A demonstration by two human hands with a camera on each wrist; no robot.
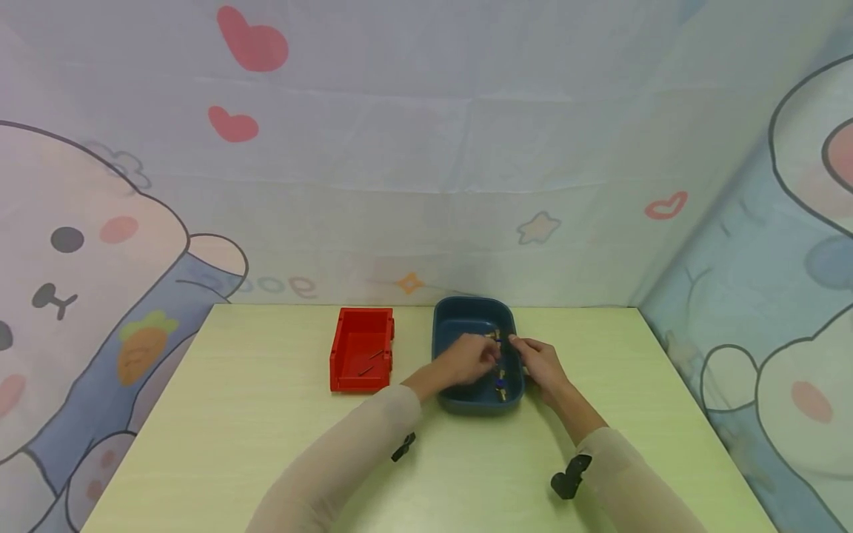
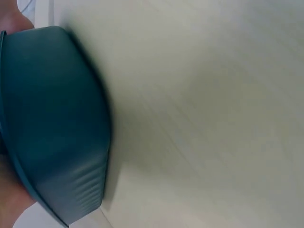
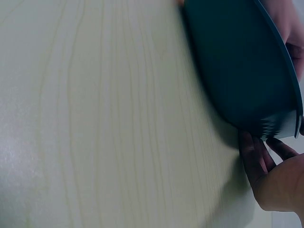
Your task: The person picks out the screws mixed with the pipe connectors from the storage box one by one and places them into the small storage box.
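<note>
A dark blue plastic bin point(image 1: 460, 407) stands on the table, with small brass fittings point(image 1: 501, 389) with blue parts lying along its right side. My left hand point(image 1: 469, 359) reaches over the near left rim into the bin, its fingers bent down beside the fittings. Whether those fingertips pinch one, I cannot tell. At the right wall, my right hand point(image 1: 541, 364) grips the bin, thumb at the rim and fingers against the outside. The right wrist view shows those fingers point(image 3: 254, 159) at the bin's lower corner. In the left wrist view, the bin's outer wall point(image 2: 57, 114) hides the left fingertips.
Left of the blue bin stands a red open-front bin point(image 1: 362, 342) holding a few thin metal rods point(image 1: 366, 369). Both rest on a pale wood-grain table point(image 1: 266, 414). A printed cloth point(image 1: 426, 148) hangs behind the table's far edge.
</note>
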